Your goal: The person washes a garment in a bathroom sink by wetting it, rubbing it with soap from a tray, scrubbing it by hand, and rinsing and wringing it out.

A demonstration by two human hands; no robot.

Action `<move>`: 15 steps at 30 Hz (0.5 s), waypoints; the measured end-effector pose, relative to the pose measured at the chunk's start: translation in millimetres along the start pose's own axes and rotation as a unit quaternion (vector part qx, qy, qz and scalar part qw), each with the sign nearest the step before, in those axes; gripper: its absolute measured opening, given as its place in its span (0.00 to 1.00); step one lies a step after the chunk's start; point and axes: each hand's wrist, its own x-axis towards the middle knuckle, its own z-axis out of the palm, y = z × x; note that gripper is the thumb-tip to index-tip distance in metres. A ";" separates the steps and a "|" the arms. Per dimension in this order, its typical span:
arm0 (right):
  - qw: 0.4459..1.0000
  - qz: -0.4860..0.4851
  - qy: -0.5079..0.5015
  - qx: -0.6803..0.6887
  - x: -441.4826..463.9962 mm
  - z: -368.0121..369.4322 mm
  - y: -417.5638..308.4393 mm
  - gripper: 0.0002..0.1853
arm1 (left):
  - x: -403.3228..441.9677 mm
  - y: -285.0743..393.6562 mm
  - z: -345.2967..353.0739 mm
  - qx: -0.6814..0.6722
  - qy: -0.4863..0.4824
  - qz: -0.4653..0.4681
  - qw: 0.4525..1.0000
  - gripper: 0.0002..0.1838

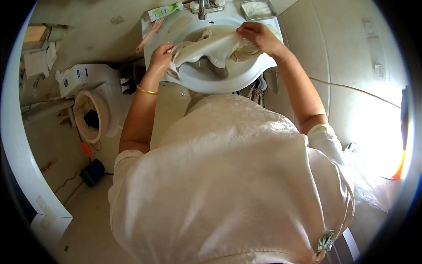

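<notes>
Over the white washbasin, a wet-looking white cloth is stretched between my two hands. My left hand, with a gold bangle on the wrist, is closed on the cloth's left end near the basin's rim. At the other end, my right hand pinches the cloth, raised above the right side of the bowl. More bunched pale fabric lies in the bowl below my right hand. The exact type of cloth cannot be made out.
Behind the bowl stands a metal faucet. A green-and-white tube and a pink-handled brush lie at the left; a metal soap dish sits at the right. A pink bin and a dark blue container are on the left floor.
</notes>
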 end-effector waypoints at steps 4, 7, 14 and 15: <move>0.998 0.022 0.020 0.047 -9.4 -20.4 -12.1 0.12 | 10.9 4.7 -5.8 -0.053 0.042 -0.088 0.994 0.16; 0.993 0.001 0.053 0.105 -13.0 -34.4 -7.5 0.11 | 9.5 14.7 -12.5 -0.211 0.071 -0.160 0.962 0.14; 0.973 0.063 0.192 0.111 -23.7 -67.9 22.5 0.13 | 16.0 35.3 -29.2 -0.508 0.058 -0.164 0.844 0.12; 0.972 0.059 0.188 0.130 -22.3 -67.6 27.7 0.13 | 14.0 44.1 -28.2 -0.529 0.045 -0.148 0.834 0.12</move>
